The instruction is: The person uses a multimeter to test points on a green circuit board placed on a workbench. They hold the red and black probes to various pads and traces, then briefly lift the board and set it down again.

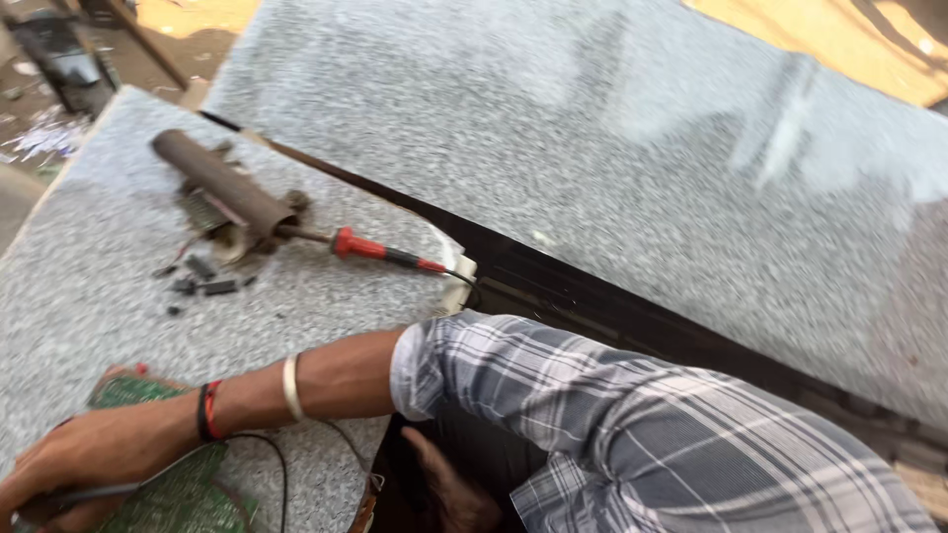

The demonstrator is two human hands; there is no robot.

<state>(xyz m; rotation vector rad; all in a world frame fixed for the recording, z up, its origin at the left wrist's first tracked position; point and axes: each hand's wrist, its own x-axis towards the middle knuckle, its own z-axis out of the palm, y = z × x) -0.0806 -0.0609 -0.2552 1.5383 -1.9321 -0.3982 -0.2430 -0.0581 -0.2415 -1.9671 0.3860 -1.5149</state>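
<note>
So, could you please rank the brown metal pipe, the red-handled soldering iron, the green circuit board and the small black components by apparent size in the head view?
1. Green circuit board, though partly hidden and nearest the camera, so unsure.
2. Brown metal pipe.
3. Red-handled soldering iron, close behind the pipe.
4. Small black components, clearly smallest.

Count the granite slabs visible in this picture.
2: one speckled grey granite slab at left under the tools, one larger granite slab at upper right. Others may lie outside view.
</note>
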